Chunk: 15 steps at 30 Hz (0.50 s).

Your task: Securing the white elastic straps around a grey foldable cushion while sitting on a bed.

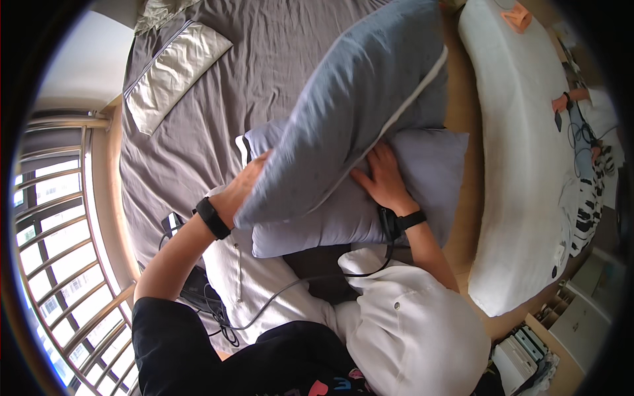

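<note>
A blue-grey pillow (342,106) with a white edge strip stands tilted in front of me, partly over a lavender pillow (426,163). The left side of the blue-grey pillow meets my left hand (250,175), whose fingers are hidden behind it. My right hand (384,180) rests on the lavender pillow with thumb and fingers spread, fingertips at the white strip. Both pillows are on a bed with a grey-brown sheet (213,104), where I kneel or sit in white trousers (401,312). Black bands circle both wrists, and a cable runs from the right one.
A folded cream pillowcase (178,74) lies at the far left. Metal window bars (54,213) line the left side. Beyond a gap on the right is a white-covered bed (515,163) with an orange object (517,19). Another person's hand (560,103) shows there. Cables (223,321) lie beside me.
</note>
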Tool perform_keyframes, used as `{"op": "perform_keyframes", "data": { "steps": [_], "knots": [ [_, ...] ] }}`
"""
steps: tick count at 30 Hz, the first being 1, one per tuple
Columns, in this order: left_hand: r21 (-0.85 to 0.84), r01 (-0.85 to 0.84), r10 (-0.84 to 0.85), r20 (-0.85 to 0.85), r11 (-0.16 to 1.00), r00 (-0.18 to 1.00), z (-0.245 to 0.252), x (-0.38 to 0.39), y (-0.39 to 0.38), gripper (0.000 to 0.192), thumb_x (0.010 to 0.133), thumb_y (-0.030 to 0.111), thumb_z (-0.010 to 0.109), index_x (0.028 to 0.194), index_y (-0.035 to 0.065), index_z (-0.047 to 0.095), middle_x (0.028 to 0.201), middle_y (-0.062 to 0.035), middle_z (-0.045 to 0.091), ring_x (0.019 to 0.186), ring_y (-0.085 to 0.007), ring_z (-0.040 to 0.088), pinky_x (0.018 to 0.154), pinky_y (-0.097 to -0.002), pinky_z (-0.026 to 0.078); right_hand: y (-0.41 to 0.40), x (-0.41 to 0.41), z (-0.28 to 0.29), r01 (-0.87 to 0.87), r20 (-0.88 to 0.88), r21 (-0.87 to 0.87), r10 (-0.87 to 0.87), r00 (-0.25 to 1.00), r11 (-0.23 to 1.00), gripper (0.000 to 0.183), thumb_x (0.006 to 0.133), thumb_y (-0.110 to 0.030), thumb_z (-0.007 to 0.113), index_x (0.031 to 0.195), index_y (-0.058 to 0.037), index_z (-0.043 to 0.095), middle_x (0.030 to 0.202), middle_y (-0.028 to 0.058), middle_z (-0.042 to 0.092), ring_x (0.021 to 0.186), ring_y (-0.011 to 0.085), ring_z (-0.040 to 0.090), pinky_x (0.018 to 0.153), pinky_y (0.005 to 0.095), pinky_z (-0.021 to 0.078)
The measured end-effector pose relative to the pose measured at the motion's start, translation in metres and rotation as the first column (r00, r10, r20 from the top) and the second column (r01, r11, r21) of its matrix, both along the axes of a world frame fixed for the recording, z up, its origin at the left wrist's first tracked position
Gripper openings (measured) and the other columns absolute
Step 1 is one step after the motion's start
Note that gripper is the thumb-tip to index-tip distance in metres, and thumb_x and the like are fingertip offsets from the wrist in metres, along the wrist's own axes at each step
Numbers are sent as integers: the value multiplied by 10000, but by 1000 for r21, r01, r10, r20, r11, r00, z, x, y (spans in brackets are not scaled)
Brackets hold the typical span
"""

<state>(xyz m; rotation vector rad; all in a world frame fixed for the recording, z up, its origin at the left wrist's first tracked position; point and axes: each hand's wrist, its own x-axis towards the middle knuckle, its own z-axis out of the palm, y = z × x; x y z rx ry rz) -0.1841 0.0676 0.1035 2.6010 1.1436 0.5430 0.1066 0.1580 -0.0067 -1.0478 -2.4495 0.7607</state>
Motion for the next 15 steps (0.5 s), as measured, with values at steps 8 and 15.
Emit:
{"op": "perform_keyframes", "data": {
  "steps": [8,15],
  "knots": [
    [-245,-116,107,-53,962,993,8,25,3,476,769,208,630,1189,1,543,1206,-194,577,1151,-320,535,1004,-393,411,1,9,-1,77,-246,-211,-130,961,974,431,857,-211,633,1225,-4,548,1262,205,541,1189,343,500,1021,388,368],
    [-257,-121,110,-54,959,992,4,28,-4,557,769,159,631,1273,-1,456,1230,-201,562,1179,-337,518,1005,-398,414,17,47,28,-140,-546,-828,-724,422,543,383,977,-200,493,1282,33,496,1225,148,593,997,217,631,940,338,468]
  ]
}}
